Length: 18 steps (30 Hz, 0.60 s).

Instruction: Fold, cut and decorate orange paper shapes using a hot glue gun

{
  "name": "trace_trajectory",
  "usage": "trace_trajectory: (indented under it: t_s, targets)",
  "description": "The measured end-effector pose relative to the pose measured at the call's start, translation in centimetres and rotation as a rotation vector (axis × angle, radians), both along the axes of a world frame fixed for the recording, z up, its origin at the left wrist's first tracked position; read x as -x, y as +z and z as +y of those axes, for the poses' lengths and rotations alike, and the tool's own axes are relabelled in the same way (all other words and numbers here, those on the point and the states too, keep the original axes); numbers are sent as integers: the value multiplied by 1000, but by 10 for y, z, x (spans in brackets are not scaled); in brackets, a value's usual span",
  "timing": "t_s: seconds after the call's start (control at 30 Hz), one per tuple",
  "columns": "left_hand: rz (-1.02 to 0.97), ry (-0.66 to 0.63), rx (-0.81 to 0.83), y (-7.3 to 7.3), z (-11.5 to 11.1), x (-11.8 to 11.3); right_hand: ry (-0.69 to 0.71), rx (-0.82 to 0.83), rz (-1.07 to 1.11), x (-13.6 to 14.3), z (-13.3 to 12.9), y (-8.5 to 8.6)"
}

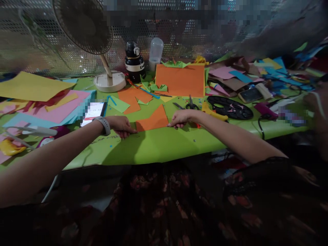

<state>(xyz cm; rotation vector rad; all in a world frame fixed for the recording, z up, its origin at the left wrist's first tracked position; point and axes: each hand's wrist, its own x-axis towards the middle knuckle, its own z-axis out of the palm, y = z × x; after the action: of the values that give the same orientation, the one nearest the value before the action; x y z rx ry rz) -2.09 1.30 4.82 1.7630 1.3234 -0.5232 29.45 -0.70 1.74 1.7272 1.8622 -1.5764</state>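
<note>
A small orange paper piece [153, 120] lies on the green-covered table [153, 145], its top edge rising to a point at the right. At its lower left corner is my left hand [122, 126], fingers curled, the index fingertip on the paper's corner; a grey watch band circles that wrist. My right hand [180, 118] is closed at the lower right corner, its fingertips pinching or pressing the edge. Black scissors [191, 104] lie just behind my right hand, near a yellow glue gun [214, 112].
A phone [92, 112] and stacked coloured paper [61, 111] lie left. Behind stand a fan [109, 81], a black bottle [135, 66] and an orange sheet [180, 80]. A black round tray [230, 107] and paper scraps are right, with a person's arm [316, 116] at the far right.
</note>
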Motion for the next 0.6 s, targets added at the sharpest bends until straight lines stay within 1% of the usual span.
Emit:
trace_trajectory:
  t_s: [0.03, 0.1, 0.17, 0.2, 0.27, 0.33, 0.37, 0.43, 0.5, 0.6]
  targets:
    - [1, 3, -21, 5, -1, -5, 0, 0, -11, 1, -1, 1]
    - [-57, 33, -96, 11, -4, -23, -4, -4, -26, 2, -2, 3]
    - [-153, 38, -136, 11, -9, -50, -21, -17, -25, 4, -4, 4]
    - [-191, 49, -131, 7, -12, -65, -29, -25, -24, 4, -4, 4]
    - [-259, 22, -89, -4, -16, -90, -37, -40, -16, 4, -5, 3]
    - [-255, -5, -58, -16, -17, -104, -32, -43, -9, 4, -5, 1]
    - [-254, -5, -60, -21, -15, -107, -30, -40, -1, 4, -4, 0]
    - [-251, -9, -43, -27, -11, -104, -32, -29, 16, 3, -3, -1]
    - [-241, -10, -17, -27, -7, -96, -35, -21, 22, 2, -3, -2]
    - [-198, 21, 4, -23, -5, -78, -41, -41, 15, 2, -5, 0]
